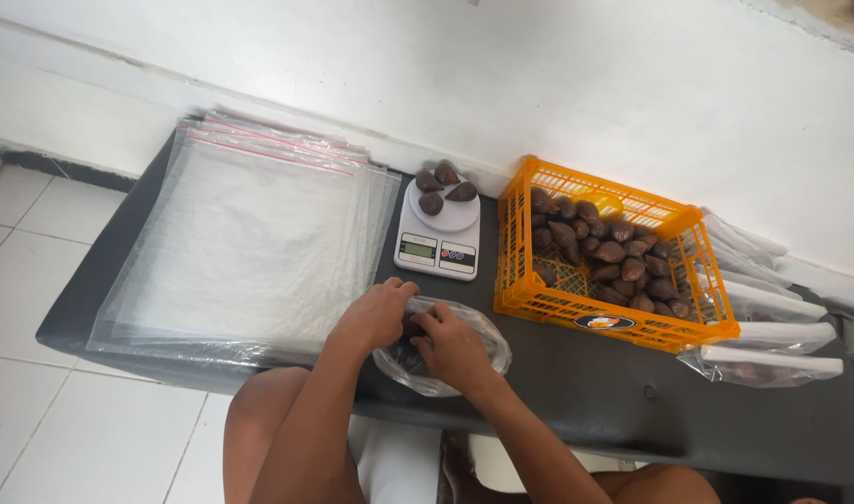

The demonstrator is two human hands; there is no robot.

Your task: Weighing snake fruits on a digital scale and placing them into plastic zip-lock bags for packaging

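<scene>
A clear plastic bag [443,350] with dark fruit inside lies at the near edge of the dark table [576,383], directly in front of the person. Its long axis runs roughly nine to three o'clock, with its mouth toward the nine o'clock end, where the hands meet. The left hand [375,315] sits at the bag's ten o'clock corner, fingers curled down and pinching the plastic at the opening. The right hand [453,347] rests on top of the bag's middle, fingers bent and pressing or gripping the film near the same opening; exactly what they pinch is hidden by the knuckles. Both hands touch the bag and the fingertips are almost together, so neither is nearer.

At twelve o'clock from the bag, near but apart, stands a small white kitchen scale [438,233] with four brown snake fruits [445,188] on its round plate. At two o'clock sits an orange plastic crate [539,303], partly filled with the same fruit. Beyond it at three o'clock lie filled, sealed bags [772,359]. At ten o'clock is a flat stack of empty zip bags [249,243].
</scene>
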